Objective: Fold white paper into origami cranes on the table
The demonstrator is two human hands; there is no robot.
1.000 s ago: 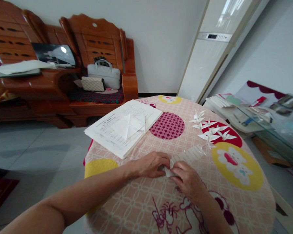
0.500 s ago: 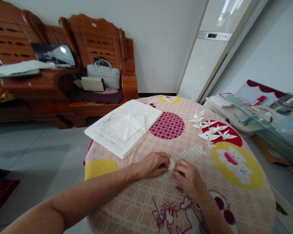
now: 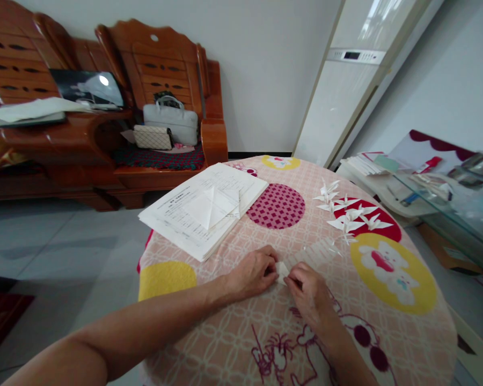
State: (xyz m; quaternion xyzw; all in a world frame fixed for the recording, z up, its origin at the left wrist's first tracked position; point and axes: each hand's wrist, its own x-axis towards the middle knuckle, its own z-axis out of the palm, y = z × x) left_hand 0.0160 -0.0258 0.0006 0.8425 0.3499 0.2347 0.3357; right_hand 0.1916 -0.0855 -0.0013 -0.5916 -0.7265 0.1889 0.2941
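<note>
Beyond the pink-clothed table (image 3: 221,332), a carved wooden chair (image 3: 169,61) stands by a pale wall (image 3: 265,75). Printed sheets (image 3: 181,214) lie far left on the table, a cluster of paper cranes (image 3: 353,215) far right. Between the left hand (image 3: 253,272) and right hand (image 3: 312,295), both sets of fingers pinch a small folded paper (image 3: 282,272); its visible part slants from far left to near right, ends hidden.
</note>
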